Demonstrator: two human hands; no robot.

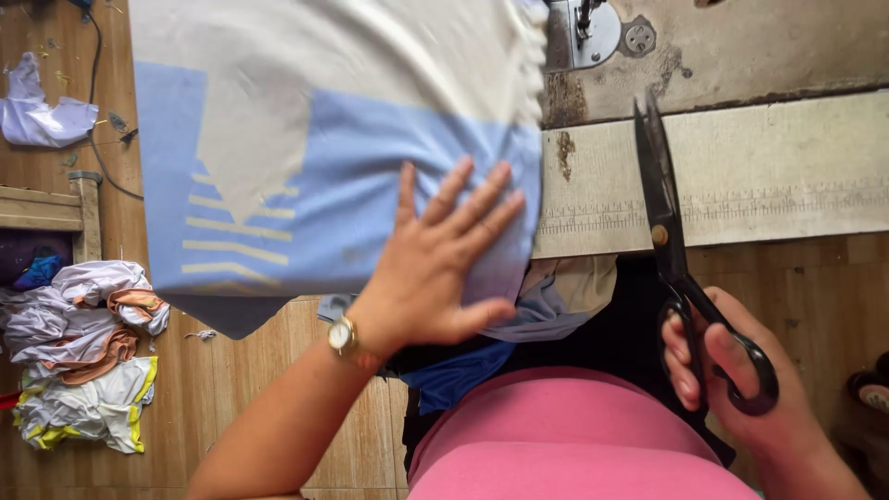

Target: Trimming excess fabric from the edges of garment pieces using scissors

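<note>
My left hand (440,264) lies flat, fingers spread, on a light blue and cream fabric piece (315,157) that covers the left part of the sewing table. A watch sits on that wrist. My right hand (732,370) grips black-handled scissors (669,241) by the loops. The blades are nearly closed and point away from me over the table's front edge, to the right of the fabric and apart from it.
The worn wooden table (741,167) has a printed ruler strip along its front. A sewing machine's metal plate (588,32) sits at the top. More fabric pieces (556,296) hang off the table near my lap. A heap of cloth (83,361) lies on the floor at left.
</note>
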